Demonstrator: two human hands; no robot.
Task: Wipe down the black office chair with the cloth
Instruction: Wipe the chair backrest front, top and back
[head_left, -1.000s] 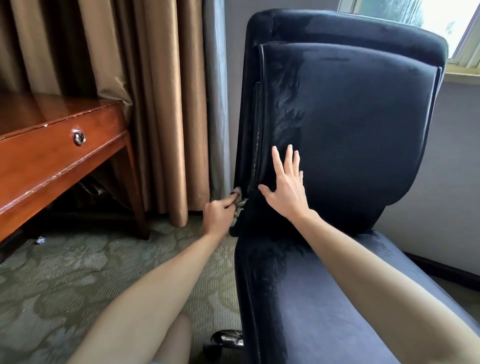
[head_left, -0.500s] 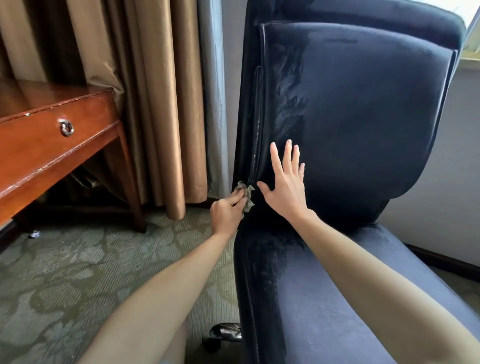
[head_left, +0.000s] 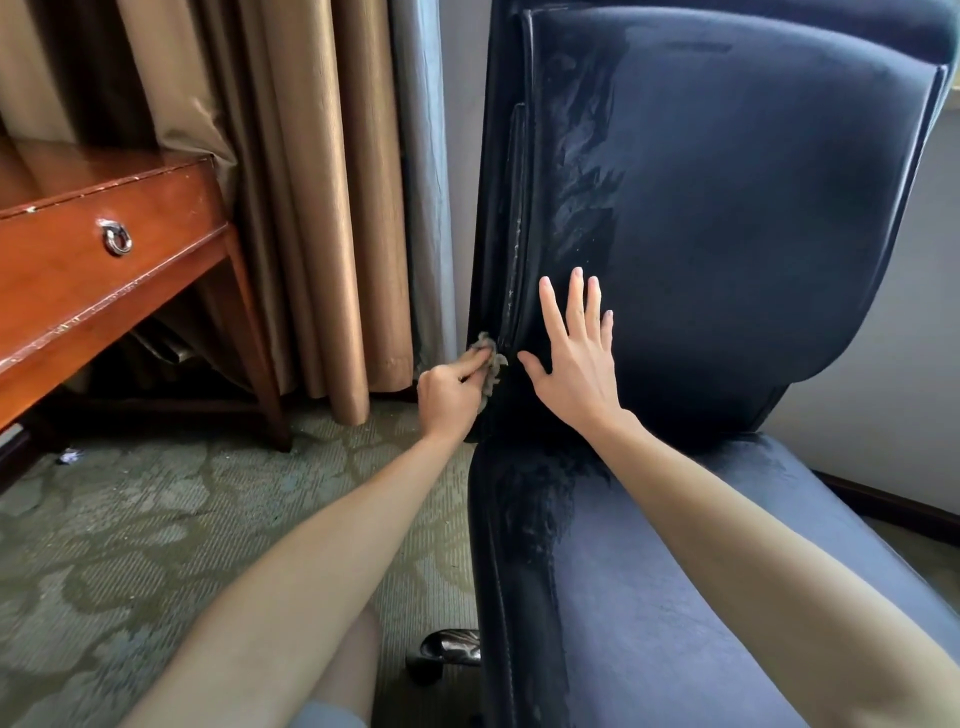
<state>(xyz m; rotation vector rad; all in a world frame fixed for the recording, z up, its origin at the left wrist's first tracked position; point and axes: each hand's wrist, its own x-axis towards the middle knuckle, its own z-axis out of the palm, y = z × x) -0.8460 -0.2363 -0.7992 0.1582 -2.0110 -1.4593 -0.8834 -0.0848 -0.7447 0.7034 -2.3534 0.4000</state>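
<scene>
The black office chair (head_left: 727, 218) fills the right half of the view, its padded backrest upright and its seat running toward me. My left hand (head_left: 451, 392) grips a small grey cloth (head_left: 491, 358) and presses it against the left side edge of the backrest, low down by the seam. My right hand (head_left: 576, 358) lies flat with fingers spread on the front of the backrest, just right of that edge. Darker streaks show on the fabric near the left edge.
A wooden desk (head_left: 93, 260) with a ring-pull drawer stands at the left. Tan curtains (head_left: 291, 182) hang behind it down to the patterned carpet (head_left: 156, 519). A chair caster (head_left: 449, 649) shows under the seat. A grey wall lies to the right.
My left hand has slid the cloth a little upward along the backrest's left edge. My right hand stays flat on the backrest. The view has moved closer to the chair.
</scene>
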